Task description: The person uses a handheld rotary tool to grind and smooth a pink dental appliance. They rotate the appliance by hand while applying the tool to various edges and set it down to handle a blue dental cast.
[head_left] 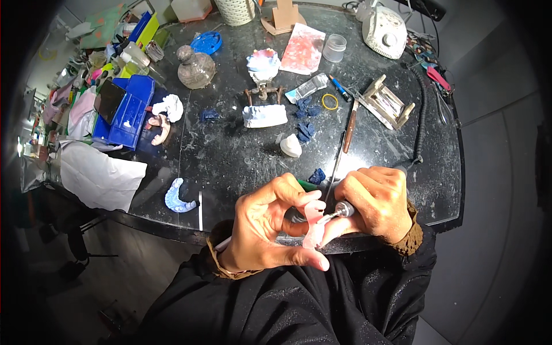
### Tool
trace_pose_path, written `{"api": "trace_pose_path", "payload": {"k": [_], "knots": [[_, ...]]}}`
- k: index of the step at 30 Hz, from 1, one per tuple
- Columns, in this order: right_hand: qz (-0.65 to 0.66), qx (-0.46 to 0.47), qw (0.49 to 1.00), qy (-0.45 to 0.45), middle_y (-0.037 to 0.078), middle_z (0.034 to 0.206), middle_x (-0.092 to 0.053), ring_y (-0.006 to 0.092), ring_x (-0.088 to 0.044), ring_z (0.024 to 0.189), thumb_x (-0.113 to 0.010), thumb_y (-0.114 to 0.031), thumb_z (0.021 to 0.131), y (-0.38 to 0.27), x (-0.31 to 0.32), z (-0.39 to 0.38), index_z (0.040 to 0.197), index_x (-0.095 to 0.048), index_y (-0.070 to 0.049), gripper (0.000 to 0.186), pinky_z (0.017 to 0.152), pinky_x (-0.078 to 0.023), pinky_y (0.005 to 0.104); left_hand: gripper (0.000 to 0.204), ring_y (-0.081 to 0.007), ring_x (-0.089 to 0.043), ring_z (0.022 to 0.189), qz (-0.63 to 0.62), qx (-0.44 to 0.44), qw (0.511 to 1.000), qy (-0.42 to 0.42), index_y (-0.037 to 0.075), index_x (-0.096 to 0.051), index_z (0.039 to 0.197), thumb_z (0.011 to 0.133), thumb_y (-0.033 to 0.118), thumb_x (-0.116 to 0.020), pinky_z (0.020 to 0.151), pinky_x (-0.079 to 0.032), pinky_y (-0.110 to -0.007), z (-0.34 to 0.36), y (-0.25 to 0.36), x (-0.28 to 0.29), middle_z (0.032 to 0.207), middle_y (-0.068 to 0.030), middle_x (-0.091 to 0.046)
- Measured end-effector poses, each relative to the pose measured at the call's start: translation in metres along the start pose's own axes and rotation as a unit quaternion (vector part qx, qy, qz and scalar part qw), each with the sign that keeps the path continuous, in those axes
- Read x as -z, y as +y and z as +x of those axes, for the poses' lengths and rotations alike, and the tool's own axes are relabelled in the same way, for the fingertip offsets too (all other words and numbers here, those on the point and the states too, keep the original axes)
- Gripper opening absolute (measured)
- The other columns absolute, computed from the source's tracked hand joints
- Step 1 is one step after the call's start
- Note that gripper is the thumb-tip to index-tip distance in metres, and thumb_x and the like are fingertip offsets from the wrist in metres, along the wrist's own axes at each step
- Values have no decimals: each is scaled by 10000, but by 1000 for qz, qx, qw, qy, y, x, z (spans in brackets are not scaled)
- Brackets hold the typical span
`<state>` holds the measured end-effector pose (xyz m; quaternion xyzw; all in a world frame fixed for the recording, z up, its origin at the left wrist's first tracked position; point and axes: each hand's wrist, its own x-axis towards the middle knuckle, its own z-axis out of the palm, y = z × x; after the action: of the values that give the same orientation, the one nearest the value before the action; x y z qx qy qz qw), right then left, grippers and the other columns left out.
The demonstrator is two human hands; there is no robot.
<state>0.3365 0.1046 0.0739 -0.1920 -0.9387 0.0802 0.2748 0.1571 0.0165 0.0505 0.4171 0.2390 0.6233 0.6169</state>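
Observation:
At the front edge of the dark bench, my left hand [259,227] is closed on a pink denture base [314,221], with thumb and fingers at its ends. My right hand [376,198] grips a metal rotary handpiece [344,209]. The tip of its bur meets the inner side of the denture base; whether it is spinning cannot be told. Pale dust speckles my dark sleeves. Beyond my hands stand a white plaster piece [291,146] and an articulator [263,89] with plaster casts. A blue U-shaped wax piece [179,196] lies to the left.
Scraps of dark blue wax [305,131], a brown-handled spatula [350,127], a yellow rubber band [330,102] and a wooden-framed stand [384,103] lie ahead. A round glass burner [196,70], a blue box [131,112] and white paper [103,175] are left. A white control unit [384,33] stands far right.

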Motion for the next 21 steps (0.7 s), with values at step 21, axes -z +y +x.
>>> {"api": "trace_pose_path", "payload": {"k": [21], "knots": [[50, 57, 996, -39, -1, 574, -430, 160, -517, 481, -716, -459, 627, 8, -3, -2, 678, -468, -100, 439, 421, -403, 294, 481, -46, -499, 722, 149, -92, 984, 40, -26, -628, 986, 581, 71, -869, 566, -420, -170, -1, 0, -7, 901, -62, -509]]}}
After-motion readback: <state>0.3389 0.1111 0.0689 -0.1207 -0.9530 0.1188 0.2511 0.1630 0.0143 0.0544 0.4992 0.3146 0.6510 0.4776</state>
